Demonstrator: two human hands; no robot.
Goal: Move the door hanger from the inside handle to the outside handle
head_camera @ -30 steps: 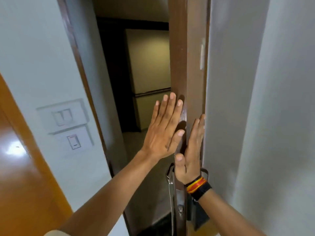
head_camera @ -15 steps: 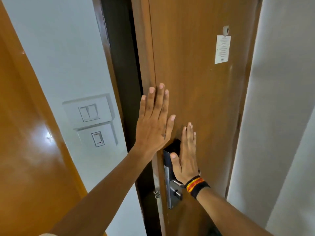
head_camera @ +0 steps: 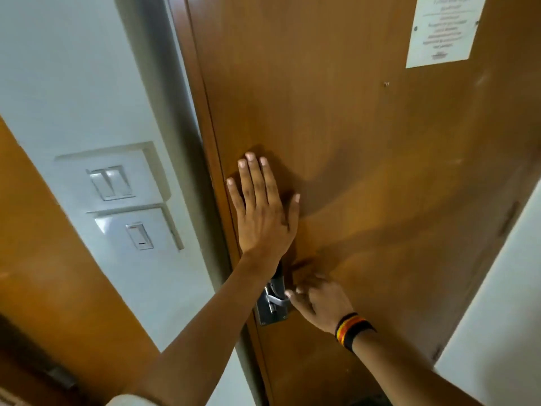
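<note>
Wooden door [head_camera: 366,171], brown and glossy, filling most of the view and sitting against its frame at the left edge. Beside it, pale wall [head_camera: 73,83] with two switch plates [head_camera: 117,197], one above the other. On the door's upper right, a white notice [head_camera: 442,30] with several lines of print, too blurred to read; no brand or logo legible anywhere. Below, left hand [head_camera: 263,212] spread flat and open on the wood near the closing edge, fingers together, thumb out, gripping nothing. Lower still, right hand [head_camera: 319,300], loose and open, fingertips just beside the metal lock plate [head_camera: 273,303] and its handle [head_camera: 278,300], thumb touching or nearly touching the lever; closed on nothing. Striped wristband [head_camera: 351,329] on that wrist. No door hanger anywhere in sight, neither in a hand nor on the visible handle; probably on the far side of the door, though impossible to confirm.

Risks from here, as a judgement: with the door pushed to, a hanger hung loosely outside could be knocked off or pinched at the jamb. Fingers near the closing edge could get caught. Latch possibly engaging before a check of the hanger's seating, forcing a reopening.
</note>
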